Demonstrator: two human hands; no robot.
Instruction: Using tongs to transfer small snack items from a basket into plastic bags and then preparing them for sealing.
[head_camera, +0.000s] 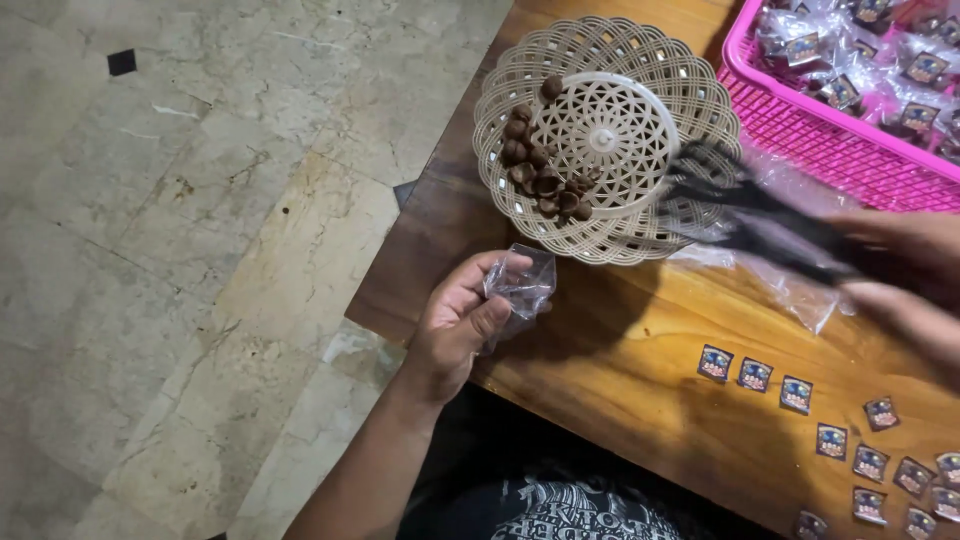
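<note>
My left hand (455, 325) holds a small clear plastic bag (520, 290) pinched between thumb and fingers, just off the near edge of a cream lattice plastic basket (640, 235). Several brown round sweets (545, 175) lie on the basket's left side. My right hand (900, 275) comes in from the right, blurred by motion, gripping black tongs (745, 205) whose tips reach over the basket's right rim.
A wooden table (620, 370) carries the basket. A pink plastic crate (830, 140) of small filled packets sits at the top right. Several small square printed labels (755, 375) lie along the right of the table. Clear bags (800, 290) lie beneath the tongs. Marble floor to the left.
</note>
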